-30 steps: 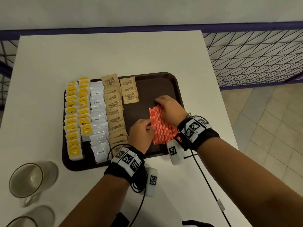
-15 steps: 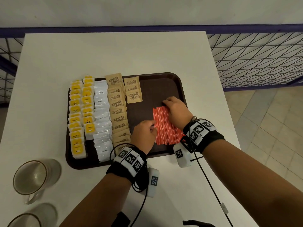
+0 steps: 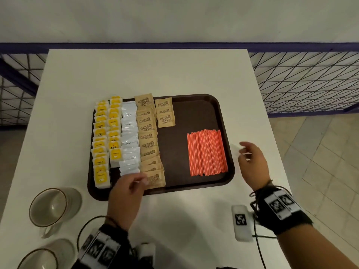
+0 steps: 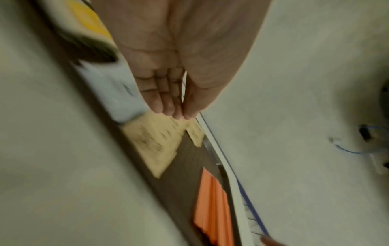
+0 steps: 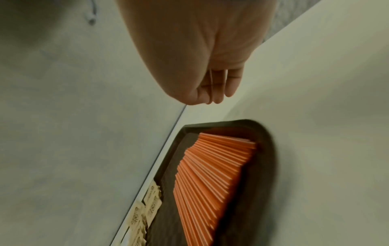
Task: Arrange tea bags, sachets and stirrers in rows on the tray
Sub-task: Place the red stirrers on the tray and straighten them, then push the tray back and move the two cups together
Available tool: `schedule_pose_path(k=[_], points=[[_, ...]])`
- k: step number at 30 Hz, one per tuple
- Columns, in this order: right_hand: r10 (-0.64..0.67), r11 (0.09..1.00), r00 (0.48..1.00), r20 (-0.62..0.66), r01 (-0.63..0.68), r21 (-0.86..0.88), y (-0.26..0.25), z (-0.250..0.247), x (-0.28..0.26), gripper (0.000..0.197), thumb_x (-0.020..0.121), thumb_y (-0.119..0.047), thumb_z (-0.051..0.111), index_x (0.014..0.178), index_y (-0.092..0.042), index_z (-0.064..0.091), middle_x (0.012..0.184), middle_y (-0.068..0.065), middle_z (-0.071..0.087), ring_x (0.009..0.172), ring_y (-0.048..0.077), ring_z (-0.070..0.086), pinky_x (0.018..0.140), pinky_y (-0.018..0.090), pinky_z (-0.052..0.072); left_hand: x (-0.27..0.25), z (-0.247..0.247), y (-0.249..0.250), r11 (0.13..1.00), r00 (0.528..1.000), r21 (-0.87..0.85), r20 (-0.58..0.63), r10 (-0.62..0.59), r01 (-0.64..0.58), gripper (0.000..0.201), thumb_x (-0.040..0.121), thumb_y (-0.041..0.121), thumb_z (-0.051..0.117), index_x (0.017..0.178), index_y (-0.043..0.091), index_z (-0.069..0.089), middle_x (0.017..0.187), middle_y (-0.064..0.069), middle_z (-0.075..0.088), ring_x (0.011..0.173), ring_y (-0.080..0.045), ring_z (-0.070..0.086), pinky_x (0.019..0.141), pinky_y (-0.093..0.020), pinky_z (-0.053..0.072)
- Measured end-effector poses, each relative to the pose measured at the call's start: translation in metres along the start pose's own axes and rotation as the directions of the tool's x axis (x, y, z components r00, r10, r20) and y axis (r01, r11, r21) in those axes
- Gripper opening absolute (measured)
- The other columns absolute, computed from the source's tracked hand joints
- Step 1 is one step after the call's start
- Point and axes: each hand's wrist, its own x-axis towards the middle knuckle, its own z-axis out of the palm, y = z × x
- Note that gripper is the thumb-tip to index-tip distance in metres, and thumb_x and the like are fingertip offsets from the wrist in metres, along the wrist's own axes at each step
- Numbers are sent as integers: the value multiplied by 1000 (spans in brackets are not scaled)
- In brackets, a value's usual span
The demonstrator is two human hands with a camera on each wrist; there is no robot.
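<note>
On the dark brown tray (image 3: 182,113) lie two columns of yellow tea bags (image 3: 101,144), a column of white sachets (image 3: 129,144), a column of brown sugar sachets (image 3: 148,136) with three more (image 3: 165,113) beside its far end, and a flat row of orange stirrers (image 3: 206,152) at the right. My left hand (image 3: 142,181) hovers over the near ends of the white and brown columns. In the left wrist view its fingers (image 4: 168,109) are straight and hold nothing. My right hand (image 3: 242,152) hangs over the table just right of the tray, loosely curled and empty (image 5: 210,98).
Two mugs (image 3: 52,206) (image 3: 38,259) stand on the white table (image 3: 145,74) at the near left. The table's right edge drops to a tiled floor. A wire mesh fence (image 3: 301,84) runs behind the table.
Both hands have let go of the stirrers. The left hand moved left to the near end of the sachet columns, and the right hand moved right, off the tray.
</note>
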Motion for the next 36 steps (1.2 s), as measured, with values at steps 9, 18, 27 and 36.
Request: schedule_pose_path(k=[9,18,27,36], points=[[310,923,933,182,-341,178,32,17,-44,13,93,-15,53,93,-2,57,62,15,65,56,34,64,66,51,56,-65,-30,-82,808,859,-310,67,-508,502,48,93,5,51,138,2,36,108,-20,57,92,-31,57,91,-43,46],[308,939,938,156,-327,110,36,22,-36,16,89,-14,57,75,-9,53,49,5,65,51,30,66,65,49,56,-37,-20,-61,560,811,-755,-64,-581,342,32,99,5,33,130,0,41,105,-24,57,89,-33,61,84,-37,55],[323,943,945,57,-327,64,39,11,-29,16,87,-13,59,73,-6,57,57,7,65,54,29,65,61,46,56,-4,-22,-39,380,742,-839,42,-669,390,11,96,4,45,107,4,47,90,-27,62,79,-35,66,65,-35,59],[339,940,941,-7,-338,46,26,15,28,18,88,-15,58,74,-4,60,57,6,63,46,16,62,56,32,53,55,-15,-18,368,781,-835,112,-615,409,5,96,2,45,91,3,47,85,-27,61,64,-27,70,68,-38,59]])
